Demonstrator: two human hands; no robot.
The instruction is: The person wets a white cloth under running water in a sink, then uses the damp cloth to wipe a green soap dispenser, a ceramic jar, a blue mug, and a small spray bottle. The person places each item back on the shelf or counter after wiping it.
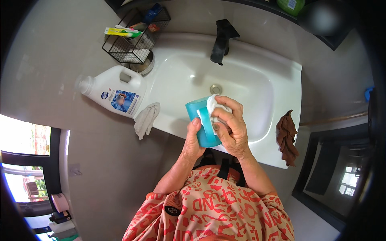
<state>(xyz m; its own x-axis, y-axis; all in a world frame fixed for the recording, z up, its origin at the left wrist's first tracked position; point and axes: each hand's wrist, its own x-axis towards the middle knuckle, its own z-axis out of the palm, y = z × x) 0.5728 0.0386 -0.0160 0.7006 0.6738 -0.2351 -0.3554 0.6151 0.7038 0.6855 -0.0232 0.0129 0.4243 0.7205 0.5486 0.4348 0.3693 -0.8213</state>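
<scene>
Turquoise cup, over the near rim of the sink at roughly seven o'clock from the drain, looks like light, stiff plastic, probably slick when wet but unlikely to shatter. Of the hands, the left grips its wall around seven o'clock, while the right, fingers curled, holds a soft white cloth against the handle. The broad wall should give the steadiest hold.
</scene>
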